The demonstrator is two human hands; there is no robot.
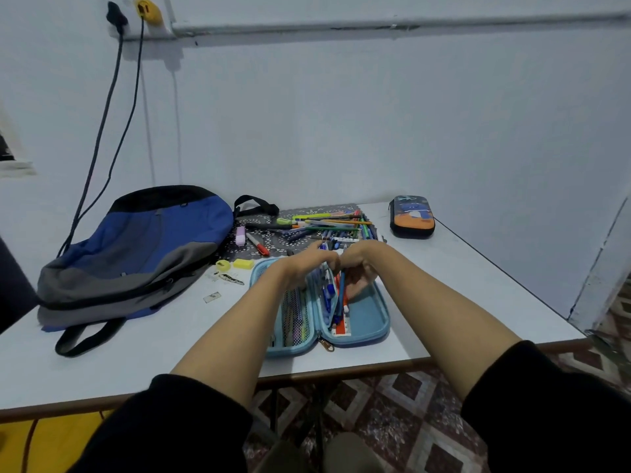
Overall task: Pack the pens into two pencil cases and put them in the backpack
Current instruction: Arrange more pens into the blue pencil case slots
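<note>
Head view: both hands meet above the far end of the open blue case [374,324], which lies flat on the table [461,268] just in front of the person. The left hand [307,266] and right hand [358,264] touch at the knuckles, and the fingers of both curl round a bunch of pens [329,290]. The tops of the pens are hidden in the grip. Their lower ends slant down into the case along its middle hinge and into the right half, next to a ruler [341,327]. The left half carries a mesh pocket [293,315] with more pens behind it.

Just beyond the hands, a loose pile [327,227] of pens and pencils lies on a patterned mat [273,242], with a red marker [257,244] at its left. The second case [412,216], dark with an orange and blue picture, lies zipped at the table's far right, well apart from the hands. The backpack [136,247] lies flat on the left side of the table, with a yellow sharpener [222,265] between it and the blue case.
</note>
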